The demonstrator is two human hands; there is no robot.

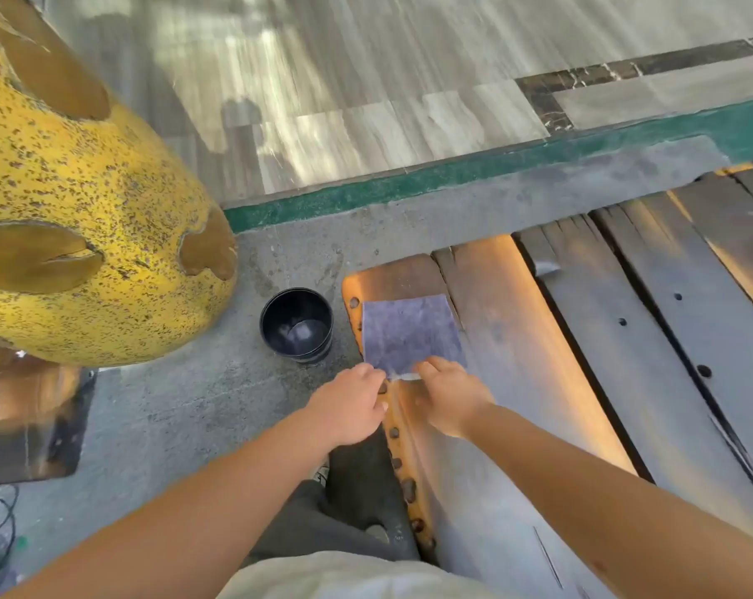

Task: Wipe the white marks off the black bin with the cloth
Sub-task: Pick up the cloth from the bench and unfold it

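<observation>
- Bench slats (539,339) are filling the 3 o'clock side of my view, worn wood with an orange, studded end edge; I am judging the job as barely begun, since I am only now getting hold of the cloth.
- Yellow speckled planter (76,209) is bulking at 9 o'clock on the concrete floor (171,404).
- Cloth (409,335), a grey-blue square, is lying flat on the slat end at centre.
- Left hand (349,408) is reaching in from 6 o'clock, fingertips pinching the cloth's near left corner.
- Right hand (448,399) is pinching the near edge just beside it, fingers together.
- Black bin (297,324) is standing upright on the floor at 9 o'clock of the cloth, untouched; pale smears are showing inside.
- Next, I am expecting to lift the cloth clear and carry it left to the bin, steadying the bin with one hand.
- Writing or brands: I am finding none readable.
</observation>
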